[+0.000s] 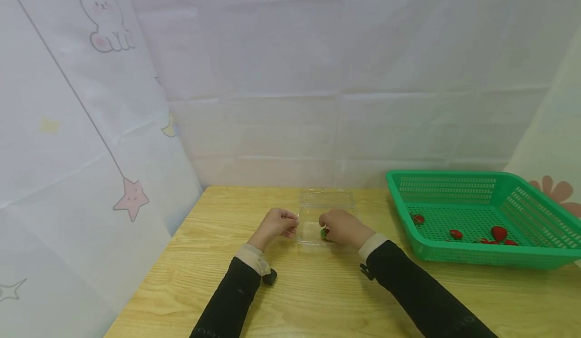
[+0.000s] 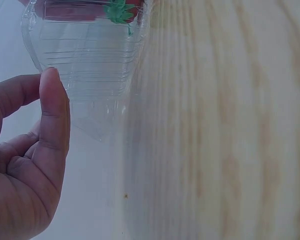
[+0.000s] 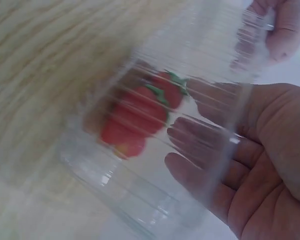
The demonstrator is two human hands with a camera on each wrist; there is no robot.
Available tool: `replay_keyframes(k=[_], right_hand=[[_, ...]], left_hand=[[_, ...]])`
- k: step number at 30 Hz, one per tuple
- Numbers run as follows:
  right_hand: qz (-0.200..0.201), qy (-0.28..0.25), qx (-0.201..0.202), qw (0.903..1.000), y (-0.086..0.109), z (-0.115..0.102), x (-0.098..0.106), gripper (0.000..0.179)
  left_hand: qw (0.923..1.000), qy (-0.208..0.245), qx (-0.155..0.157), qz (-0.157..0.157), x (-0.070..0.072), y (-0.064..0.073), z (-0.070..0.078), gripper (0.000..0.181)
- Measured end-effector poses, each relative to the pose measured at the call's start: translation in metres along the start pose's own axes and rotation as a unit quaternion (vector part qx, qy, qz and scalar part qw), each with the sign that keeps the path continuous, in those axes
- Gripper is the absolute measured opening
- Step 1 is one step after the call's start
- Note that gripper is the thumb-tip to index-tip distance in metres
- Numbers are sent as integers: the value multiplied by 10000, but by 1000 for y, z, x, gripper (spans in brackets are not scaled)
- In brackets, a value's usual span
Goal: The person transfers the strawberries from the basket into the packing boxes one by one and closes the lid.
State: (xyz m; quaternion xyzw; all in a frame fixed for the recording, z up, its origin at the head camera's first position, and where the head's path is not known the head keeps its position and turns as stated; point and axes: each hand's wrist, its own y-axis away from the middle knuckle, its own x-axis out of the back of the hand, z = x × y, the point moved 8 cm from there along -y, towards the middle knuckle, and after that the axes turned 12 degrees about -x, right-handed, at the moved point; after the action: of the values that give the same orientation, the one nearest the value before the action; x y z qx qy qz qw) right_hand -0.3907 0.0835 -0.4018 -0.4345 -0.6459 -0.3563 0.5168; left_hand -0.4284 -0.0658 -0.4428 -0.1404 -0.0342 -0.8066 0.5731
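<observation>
A clear plastic clamshell box (image 1: 310,233) lies on the wooden table with its lid (image 1: 326,198) folded open at the back. My left hand (image 1: 278,223) pinches the left rim of the box between thumb and finger; the left wrist view shows the fingertips (image 2: 51,75) right at that edge. My right hand (image 1: 343,226) reaches into the box from the right. Through the clear wall, the right wrist view shows its fingers loosely extended beside red strawberries (image 3: 140,112) with green leaves. From above, that hand covers most of the fruit.
To the right stands a green plastic basket (image 1: 481,251) with several strawberries (image 1: 499,233) scattered in it. A white sheet (image 1: 281,75) with printed figures hangs behind the table (image 1: 313,297) and along its left side.
</observation>
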Motion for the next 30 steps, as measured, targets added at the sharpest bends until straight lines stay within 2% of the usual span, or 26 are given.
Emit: replay_keyframes(k=[4,5,12,18,23,25,30], right_hand=[[187,68,14,9998,9,0,13,23],[248,80,16,9997,12,0,17,24],[667,68,7,9977,36,10,50,26],[833,-146,-311,9959,57,37,78,27],[1241,-214,-568,9904,75,65,99,27],[1352,-213,-682,9882,83,75,105,29],[1340,-449,-1014,9848,99,100,110,32]], left_hand=[[10000,-5,15,-31,0,0,-1,15],[10000,-4,-2,-36,0,-2,-5,15],[10000,-32,5,-31,0,-2,-4,15],[10000,-31,-27,-49,0,-2,-4,16],[10000,-45,-36,-47,0,-3,-5,15],[9999,-61,-64,-55,0,-4,-5,16],[10000,-55,-34,-59,0,-5,-7,16]])
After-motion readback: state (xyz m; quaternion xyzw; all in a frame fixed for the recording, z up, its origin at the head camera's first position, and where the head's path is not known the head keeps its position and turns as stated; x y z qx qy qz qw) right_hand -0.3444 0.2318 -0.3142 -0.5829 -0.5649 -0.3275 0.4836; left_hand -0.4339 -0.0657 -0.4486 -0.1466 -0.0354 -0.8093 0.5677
